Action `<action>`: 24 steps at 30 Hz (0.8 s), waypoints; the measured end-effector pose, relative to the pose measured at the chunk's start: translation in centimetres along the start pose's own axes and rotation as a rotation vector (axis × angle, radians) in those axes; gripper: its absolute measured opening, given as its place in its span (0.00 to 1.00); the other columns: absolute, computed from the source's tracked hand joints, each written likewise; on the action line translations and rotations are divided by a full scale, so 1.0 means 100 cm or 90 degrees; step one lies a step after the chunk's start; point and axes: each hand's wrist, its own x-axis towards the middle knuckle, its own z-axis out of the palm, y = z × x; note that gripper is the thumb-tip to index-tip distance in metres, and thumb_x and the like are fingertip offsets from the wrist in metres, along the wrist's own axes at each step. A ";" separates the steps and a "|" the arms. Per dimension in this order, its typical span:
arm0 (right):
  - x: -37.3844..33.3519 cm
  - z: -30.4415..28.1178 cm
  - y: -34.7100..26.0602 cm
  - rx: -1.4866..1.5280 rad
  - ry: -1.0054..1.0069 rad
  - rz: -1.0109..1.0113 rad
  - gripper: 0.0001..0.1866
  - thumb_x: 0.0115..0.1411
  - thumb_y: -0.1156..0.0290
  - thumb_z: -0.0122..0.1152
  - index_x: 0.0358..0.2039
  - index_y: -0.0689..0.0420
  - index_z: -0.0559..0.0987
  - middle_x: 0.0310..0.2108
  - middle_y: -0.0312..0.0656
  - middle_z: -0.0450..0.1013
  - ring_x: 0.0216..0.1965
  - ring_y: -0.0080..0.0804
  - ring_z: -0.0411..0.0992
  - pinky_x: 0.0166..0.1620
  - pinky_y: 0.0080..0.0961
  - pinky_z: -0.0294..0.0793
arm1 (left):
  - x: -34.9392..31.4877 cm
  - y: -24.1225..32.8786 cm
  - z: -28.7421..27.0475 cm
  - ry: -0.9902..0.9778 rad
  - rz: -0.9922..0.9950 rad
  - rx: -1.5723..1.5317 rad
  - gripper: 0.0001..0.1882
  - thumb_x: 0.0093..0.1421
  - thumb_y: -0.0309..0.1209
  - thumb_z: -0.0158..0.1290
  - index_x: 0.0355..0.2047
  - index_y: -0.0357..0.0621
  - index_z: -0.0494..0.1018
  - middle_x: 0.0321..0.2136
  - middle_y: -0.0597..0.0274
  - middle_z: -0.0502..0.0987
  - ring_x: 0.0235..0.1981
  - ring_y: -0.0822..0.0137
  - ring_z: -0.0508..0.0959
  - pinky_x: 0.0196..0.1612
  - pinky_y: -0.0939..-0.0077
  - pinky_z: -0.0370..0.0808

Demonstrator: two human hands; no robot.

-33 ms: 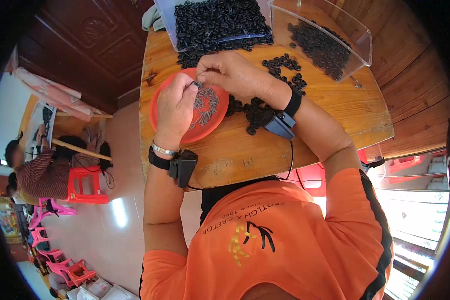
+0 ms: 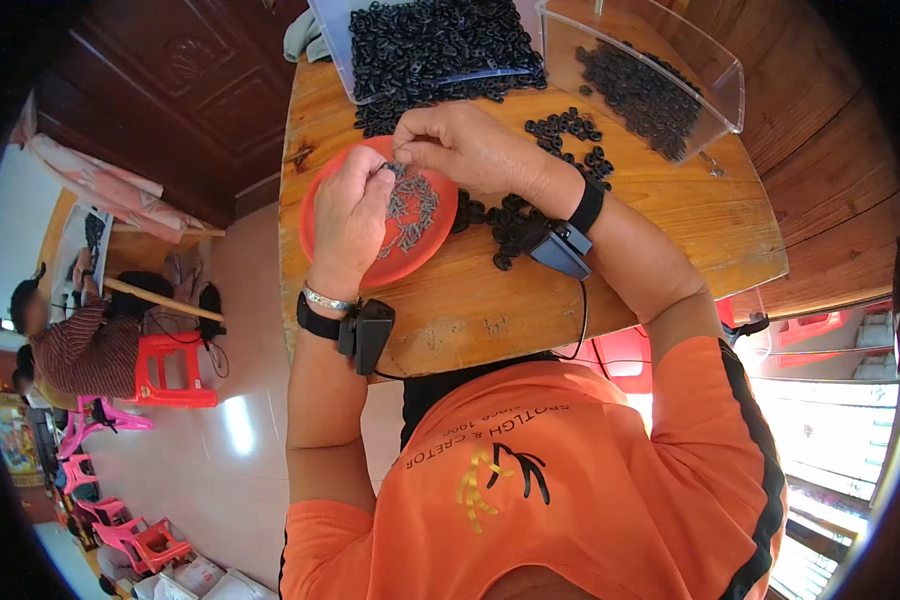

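Both of my hands work close together over a shallow orange-red bowl (image 2: 332,256) that holds many small grey screws (image 2: 407,215). My left hand (image 2: 352,205) is closed in a pinch on a small black part (image 2: 387,167), of which only a bit shows between thumb and finger. Thumb and fingertips of my right hand (image 2: 457,148) are pressed together right beside that part. What they grip, if anything, is too small and covered to make out.
Behind the bowl a clear bin (image 2: 342,60) spills black plastic parts (image 2: 440,50) onto the wooden table (image 2: 440,335). Another clear bin (image 2: 720,105) with dark parts stands at the far right. Loose black pieces (image 2: 515,222) lie right of the bowl. Far left, another person (image 2: 90,345) sits on a red stool (image 2: 175,372).
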 end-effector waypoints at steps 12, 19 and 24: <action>0.000 0.005 0.004 -0.032 -0.005 -0.009 0.06 0.56 0.71 0.55 0.31 0.61 0.74 0.24 0.41 0.74 0.26 0.30 0.72 0.31 0.24 0.70 | 0.000 0.001 0.000 -0.007 -0.002 0.029 0.05 0.55 0.26 0.46 0.26 0.37 0.65 0.17 0.53 0.68 0.19 0.59 0.69 0.26 0.68 0.65; -0.003 0.006 -0.001 -0.076 -0.004 0.001 0.06 0.56 0.71 0.56 0.30 0.60 0.74 0.23 0.41 0.74 0.25 0.29 0.72 0.30 0.24 0.70 | -0.002 0.001 0.002 -0.012 0.023 0.042 0.05 0.55 0.26 0.46 0.26 0.37 0.65 0.17 0.52 0.67 0.20 0.57 0.70 0.25 0.67 0.65; -0.002 0.004 0.003 0.041 0.006 -0.003 0.07 0.58 0.71 0.55 0.30 0.62 0.73 0.23 0.39 0.74 0.27 0.24 0.72 0.31 0.22 0.70 | -0.001 0.001 0.004 0.017 0.015 -0.012 0.05 0.57 0.27 0.46 0.27 0.37 0.66 0.15 0.56 0.67 0.18 0.63 0.69 0.24 0.70 0.65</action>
